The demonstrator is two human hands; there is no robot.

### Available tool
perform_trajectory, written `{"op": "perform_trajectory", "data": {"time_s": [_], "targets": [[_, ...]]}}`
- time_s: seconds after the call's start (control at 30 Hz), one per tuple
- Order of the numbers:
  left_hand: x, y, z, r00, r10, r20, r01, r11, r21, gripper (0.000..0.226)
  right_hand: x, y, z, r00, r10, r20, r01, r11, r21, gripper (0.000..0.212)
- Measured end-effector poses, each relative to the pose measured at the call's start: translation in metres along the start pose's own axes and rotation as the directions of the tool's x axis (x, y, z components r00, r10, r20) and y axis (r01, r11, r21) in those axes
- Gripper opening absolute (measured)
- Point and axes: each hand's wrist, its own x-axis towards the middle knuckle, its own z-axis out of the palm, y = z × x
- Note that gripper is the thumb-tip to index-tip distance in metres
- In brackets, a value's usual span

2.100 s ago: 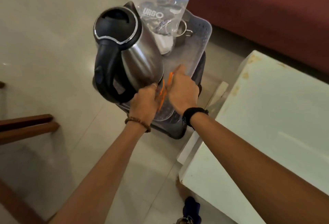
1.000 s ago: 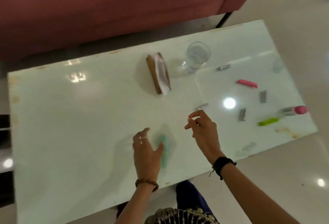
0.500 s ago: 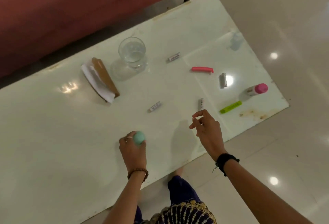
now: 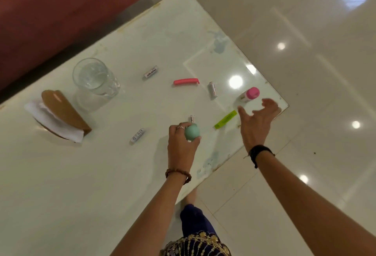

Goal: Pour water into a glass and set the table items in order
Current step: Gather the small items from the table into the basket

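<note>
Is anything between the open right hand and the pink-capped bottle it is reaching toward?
Nothing visible. The right hand is open, with bare table between its fingertips and the bottle. The green marker lies to the side, out of the way.

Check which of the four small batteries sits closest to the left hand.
The battery just above the left hand, beside its green ball. The other three lie clearly farther off on the table.

Glass (image 4: 95,77) on table (image 4: 81,174), napkin holder (image 4: 61,113) left, bottle (image 4: 249,95) right.
</note>
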Motion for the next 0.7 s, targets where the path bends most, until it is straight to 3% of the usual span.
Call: {"op": "perform_trajectory", "data": {"time_s": [0.13, 0.27, 0.4, 0.53, 0.7], "targets": [[0.01, -0.007, -0.003, 1.0, 0.011, 0.003, -0.011, 1.0, 0.022, 0.037, 0.032, -0.005, 0.006, 0.99, -0.139, 0.03, 0.142, 0.977, -0.157, 0.06], [0.012, -0.02, -0.022, 1.0, -0.017, -0.022, 0.017, 1.0, -0.004, 0.038, 0.034, -0.004, 0.012, 0.979, -0.151, 0.133, 0.178, 0.96, -0.217, 0.033], [0.005, -0.03, -0.047, 0.998, -0.047, -0.049, 0.042, 0.995, -0.095, 0.038, 0.011, -0.011, 0.016, 0.971, -0.208, 0.118, 0.228, 0.953, -0.201, 0.015], [-0.012, -0.037, -0.089, 0.992, -0.059, -0.114, 0.028, 0.966, -0.258, 0.037, -0.048, -0.042, 0.03, 0.934, -0.345, 0.094, 0.354, 0.93, -0.099, 0.017], [-0.052, -0.064, -0.185, 0.972, -0.047, -0.231, -0.049, 0.918, -0.394, 0.041, -0.185, -0.082, 0.07, 0.809, -0.514, 0.286, 0.535, 0.845, 0.006, 0.026]]}}
